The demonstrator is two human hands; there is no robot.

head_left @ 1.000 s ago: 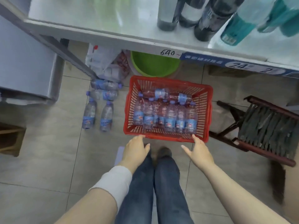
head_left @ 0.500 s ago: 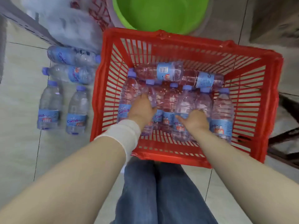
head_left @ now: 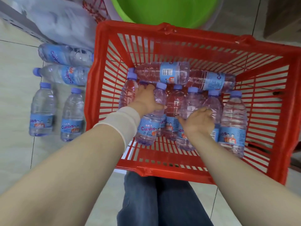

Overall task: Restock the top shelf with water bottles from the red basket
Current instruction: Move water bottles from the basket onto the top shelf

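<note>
Left hand (head_left: pixel 145 100) has crept toward the caps (head_left: pixel 161 86) — now wrapped round a water bottle (head_left: pixel 149 128) in the red basket (head_left: pixel 162 167). Right hand (head_left: pixel 199 123) curls round a second bottle (head_left: pixel 190 103). Each lies under its palm, long axis along the forearm, cap end away from the wrist.

We see soft, even, fairly bright light with no hard shadows, only faint shade between the water bottles (head_left: pixel 232 121). Small glints sit on the far rim of the red basket (head_left: pixel 179 33), and the floor tiles (head_left: pixel 16 98) carry a pale sheen. The white plastic bag (head_left: pixel 61 22) is smeared with blur and the green basin (head_left: pixel 162 8) is soft. The wide lens bows the basket's rim and stretches the forearms (head_left: pixel 68 168) near the bottom edge.
</note>
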